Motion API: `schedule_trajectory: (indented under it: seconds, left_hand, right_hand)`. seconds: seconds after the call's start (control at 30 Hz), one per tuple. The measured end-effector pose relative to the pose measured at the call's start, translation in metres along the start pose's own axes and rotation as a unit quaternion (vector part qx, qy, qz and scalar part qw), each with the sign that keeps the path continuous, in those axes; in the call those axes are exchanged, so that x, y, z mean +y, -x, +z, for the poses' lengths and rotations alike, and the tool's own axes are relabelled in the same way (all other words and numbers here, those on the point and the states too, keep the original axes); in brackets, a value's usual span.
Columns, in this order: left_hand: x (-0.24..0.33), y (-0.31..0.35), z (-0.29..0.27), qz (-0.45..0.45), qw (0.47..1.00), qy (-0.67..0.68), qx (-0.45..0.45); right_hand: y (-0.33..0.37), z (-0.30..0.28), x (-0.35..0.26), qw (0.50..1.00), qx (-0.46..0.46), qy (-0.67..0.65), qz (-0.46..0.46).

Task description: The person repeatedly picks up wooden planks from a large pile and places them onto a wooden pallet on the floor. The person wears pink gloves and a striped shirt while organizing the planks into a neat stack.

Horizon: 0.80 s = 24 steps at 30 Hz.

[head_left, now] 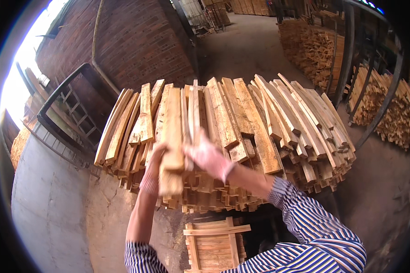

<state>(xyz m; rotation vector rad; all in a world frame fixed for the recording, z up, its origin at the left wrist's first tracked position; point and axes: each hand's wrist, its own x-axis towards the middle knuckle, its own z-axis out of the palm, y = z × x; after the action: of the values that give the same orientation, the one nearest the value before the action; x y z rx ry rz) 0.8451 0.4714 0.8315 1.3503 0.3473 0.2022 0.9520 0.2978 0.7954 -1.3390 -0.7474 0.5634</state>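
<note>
My left hand (153, 168), in a pale pinkish glove, is closed around the left edge of a wooden board (172, 127). This board lies lengthwise on top of the pile, and the end of another wooden piece (171, 183) shows just beneath its near end. To the right of the board is my right hand (209, 158), gloved alike and smeared by motion. Its fingertips reach toward a narrow wooden slat (195, 107); whether they grip it is unclear. Both hands are over a wide pile of rough wooden slats (255, 123), laid roughly side by side with their ends facing me.
Below the pile's near edge stands a smaller stack of slats with crosspieces (214, 231). Grey sheet metal (50, 200) and a dark bent metal frame (54, 102) are at left. A brick wall (132, 45) rises behind. Metal posts (346, 54) and more stacked wood (385, 107) stand right.
</note>
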Motion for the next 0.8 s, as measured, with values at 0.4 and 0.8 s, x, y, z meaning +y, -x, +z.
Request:
schedule_trajectory:
  seconds: [0.4, 0.8]
  left_hand:
    - [-0.104, 0.249, -0.062, -0.169, 0.984, -0.03, -0.043]
    - [-0.185, 0.38, -0.064, 0.032, 0.944, 0.052, 0.326]
  right_hand:
    - [0.141, 0.08, 0.116, 0.973, -0.16, -0.168, 0.015]
    - [0.335, 0.223, 0.202, 0.969, -0.242, -0.002, 0.057]
